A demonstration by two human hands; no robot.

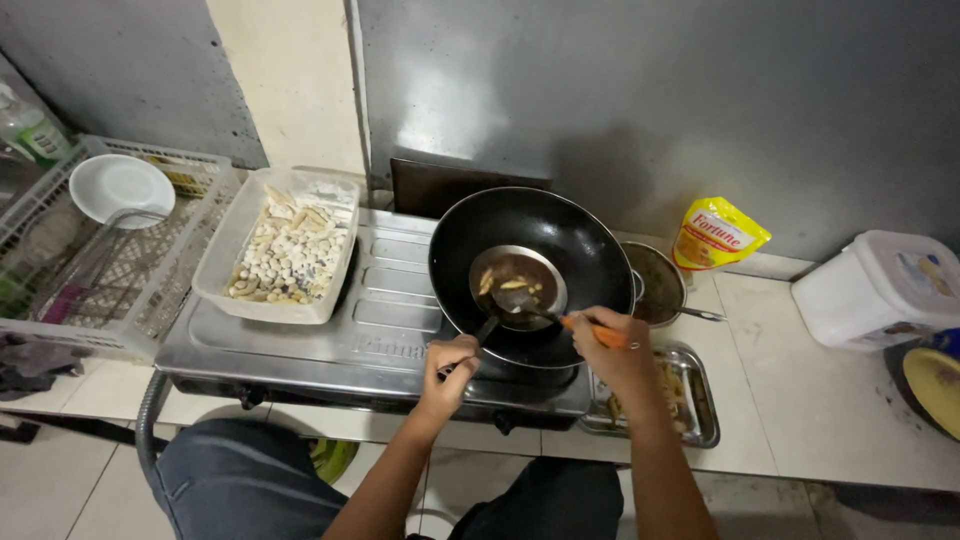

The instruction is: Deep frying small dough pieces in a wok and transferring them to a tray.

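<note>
Over the black wok (530, 270) on the steel stove (370, 335), your left hand (447, 368) is closed around the dark handle of a round metal skimmer (517, 285), whose bowl sits inside the wok with a few pale fried pieces in it. Your right hand (612, 345) is closed on an orange-handled spatula (545, 312), its blade touching the skimmer's near edge. Risks, as I judge them: both tools meet over dark hot oil, so a hard scrape could flick pieces or oil out toward your wrists, which hang just beside the wok's near rim. Tilt the skimmer and the pieces slide back in and splash. The wok sits on a single burner; pressing down on its near side could rock it. Right of the wok, the steel tray (690, 400) lies partly under your right forearm, so a drip or an elbow bump could shift it along the worktop (800, 400). Left of the wok, the white tub of raw dough pieces (285, 250) rests on the stove top, well apart from your hands, though spatter could reach it.
</note>
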